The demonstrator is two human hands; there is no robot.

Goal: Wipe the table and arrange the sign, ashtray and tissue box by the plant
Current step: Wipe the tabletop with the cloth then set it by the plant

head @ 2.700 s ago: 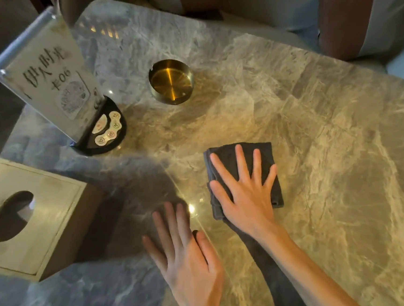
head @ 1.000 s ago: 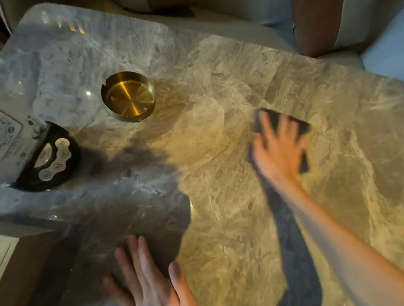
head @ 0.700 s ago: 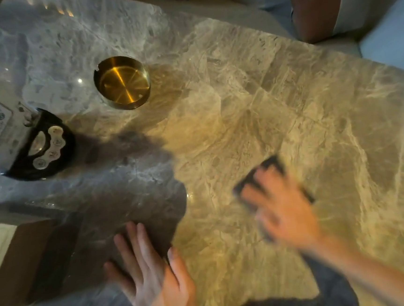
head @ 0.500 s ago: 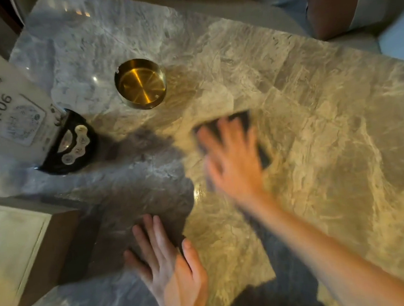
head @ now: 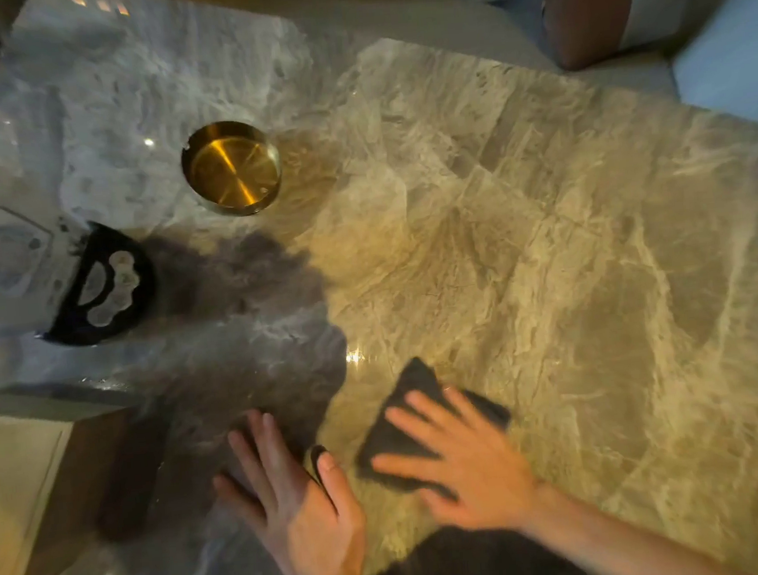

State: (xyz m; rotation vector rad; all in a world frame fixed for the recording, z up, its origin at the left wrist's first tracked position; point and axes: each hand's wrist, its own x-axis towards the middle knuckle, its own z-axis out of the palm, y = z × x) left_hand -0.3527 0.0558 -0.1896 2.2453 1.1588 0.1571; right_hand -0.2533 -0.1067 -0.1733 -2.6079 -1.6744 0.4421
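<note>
My right hand [head: 463, 461] lies flat with spread fingers on a dark grey cloth [head: 412, 399], pressing it onto the marble table [head: 548, 249] near the front edge. Just to its left, my left hand [head: 295, 505] rests flat on the table with nothing in it. A round brass ashtray [head: 231, 167] stands further back on the left. The white sign [head: 2, 247] with its black base [head: 102, 288] stands at the left edge, partly cut off. A wooden tissue box [head: 33, 496] sits at the lower left. No plant shows.
Cushioned seating [head: 609, 1] with a brown and white pillow runs along the table's far side. A dark shadow falls over the table's lower left part, between the sign and my hands.
My right hand has swept the cloth back from the table's middle toward the front edge, close to my left hand. The left hand has stayed flat in about the same place.
</note>
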